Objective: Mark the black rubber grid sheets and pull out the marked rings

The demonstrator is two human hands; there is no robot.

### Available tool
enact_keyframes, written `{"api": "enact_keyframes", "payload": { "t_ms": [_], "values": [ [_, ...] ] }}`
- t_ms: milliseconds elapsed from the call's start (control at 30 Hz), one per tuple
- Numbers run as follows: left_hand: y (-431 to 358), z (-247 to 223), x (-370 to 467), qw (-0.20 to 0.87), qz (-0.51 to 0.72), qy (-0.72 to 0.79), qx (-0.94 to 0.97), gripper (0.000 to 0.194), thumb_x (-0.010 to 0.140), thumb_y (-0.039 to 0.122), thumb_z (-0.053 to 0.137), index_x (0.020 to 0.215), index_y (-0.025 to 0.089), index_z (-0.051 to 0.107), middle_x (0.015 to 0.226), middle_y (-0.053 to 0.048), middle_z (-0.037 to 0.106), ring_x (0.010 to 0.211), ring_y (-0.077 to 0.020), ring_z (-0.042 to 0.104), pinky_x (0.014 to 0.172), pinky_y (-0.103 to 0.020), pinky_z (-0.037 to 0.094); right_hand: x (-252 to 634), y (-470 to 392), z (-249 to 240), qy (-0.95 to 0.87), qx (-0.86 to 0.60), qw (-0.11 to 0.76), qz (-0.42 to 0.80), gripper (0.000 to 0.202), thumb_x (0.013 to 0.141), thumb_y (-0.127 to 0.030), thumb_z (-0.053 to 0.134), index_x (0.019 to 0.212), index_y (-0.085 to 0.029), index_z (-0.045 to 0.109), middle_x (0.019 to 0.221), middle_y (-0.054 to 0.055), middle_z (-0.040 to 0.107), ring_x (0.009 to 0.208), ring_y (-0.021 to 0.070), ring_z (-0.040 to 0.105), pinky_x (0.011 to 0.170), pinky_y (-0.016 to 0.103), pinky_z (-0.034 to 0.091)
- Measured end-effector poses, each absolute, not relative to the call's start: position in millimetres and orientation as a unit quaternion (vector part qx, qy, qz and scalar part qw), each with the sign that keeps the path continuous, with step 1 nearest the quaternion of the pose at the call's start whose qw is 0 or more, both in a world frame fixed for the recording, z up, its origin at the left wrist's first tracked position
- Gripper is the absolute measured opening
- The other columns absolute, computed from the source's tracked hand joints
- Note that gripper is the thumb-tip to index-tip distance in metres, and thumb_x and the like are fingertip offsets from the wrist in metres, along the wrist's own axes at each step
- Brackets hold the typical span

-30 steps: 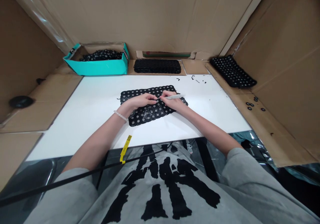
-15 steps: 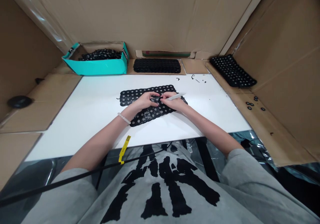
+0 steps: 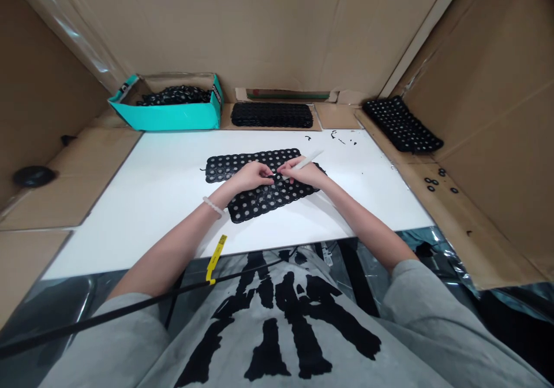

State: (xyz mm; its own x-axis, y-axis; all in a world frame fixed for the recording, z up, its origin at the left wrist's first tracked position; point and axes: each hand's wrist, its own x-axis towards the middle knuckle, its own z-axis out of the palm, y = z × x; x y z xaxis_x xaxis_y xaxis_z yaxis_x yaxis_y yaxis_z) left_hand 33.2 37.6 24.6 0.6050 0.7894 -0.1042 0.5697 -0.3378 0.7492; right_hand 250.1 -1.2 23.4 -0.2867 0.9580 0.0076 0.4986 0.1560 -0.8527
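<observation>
Two black sheets with rows of round pale holes lie on the white table, the back sheet (image 3: pixel 219 168) partly beside and behind the front sheet (image 3: pixel 255 204). My left hand (image 3: pixel 253 176) is over the sheets, its thumb and fingers pinched at the place where they meet; what lies between the fingertips is too small to tell. Close by on the right, my right hand (image 3: pixel 299 171) holds a white pen-like tool (image 3: pixel 309 159), slanting up to the right. Its fingertips almost touch those of my left hand.
At the back left stands a turquoise box (image 3: pixel 173 116) of black pieces. A stack of black sheets (image 3: pixel 272 115) lies back centre, another black sheet (image 3: pixel 402 125) at the right. Several small black rings (image 3: pixel 431 181) rest on the right cardboard; black scraps (image 3: pixel 337 137) lie near the back edge.
The front sheet has shifted slightly toward me and right. My fingertips have closed in more, and the white tool now tilts more steeply.
</observation>
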Motion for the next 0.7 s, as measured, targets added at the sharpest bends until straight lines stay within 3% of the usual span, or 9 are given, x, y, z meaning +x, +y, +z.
{"api": "enact_keyframes", "payload": {
  "t_ms": [133,300,533,700],
  "values": [
    [38,25,33,0.360,0.140,0.426,0.818,0.029,0.068,0.047,0.072,0.074,0.019,0.070,0.069,-0.001,0.069,0.071,-0.0185,0.057,0.068,-0.029,0.039,239,-5,25,-0.702,-0.522,0.317,0.366,0.027,0.083,-0.038,0.056,0.063,-0.020,0.052,0.048,-0.003,0.056,0.055,0.0137,0.054,0.065,0.027,0.041],
    [35,28,33,0.388,0.132,0.432,0.803,0.030,0.069,0.049,0.070,0.067,0.019,0.068,0.063,0.000,0.065,0.065,-0.0168,0.052,0.066,-0.030,0.037,233,-11,25,-0.697,-0.540,0.318,0.348,0.027,0.083,-0.039,0.056,0.064,-0.020,0.051,0.051,-0.004,0.053,0.052,0.0125,0.050,0.057,0.026,0.036],
    [36,34,29,0.485,0.127,0.429,0.751,0.033,0.071,0.051,0.067,0.073,0.018,0.070,0.065,0.001,0.063,0.066,-0.0167,0.052,0.068,-0.030,0.038,226,-9,14,-0.732,-0.523,0.347,0.265,0.025,0.084,-0.035,0.053,0.065,-0.020,0.049,0.062,-0.002,0.054,0.062,0.0137,0.049,0.058,0.027,0.031],
    [35,35,30,0.418,0.124,0.419,0.796,0.038,0.064,0.050,0.075,0.085,0.020,0.069,0.082,-0.001,0.069,0.080,-0.0213,0.059,0.076,-0.031,0.041,232,-7,17,-0.714,-0.520,0.359,0.302,0.025,0.084,-0.034,0.053,0.063,-0.021,0.045,0.056,-0.003,0.054,0.061,0.0143,0.050,0.063,0.027,0.035]
  ]
}}
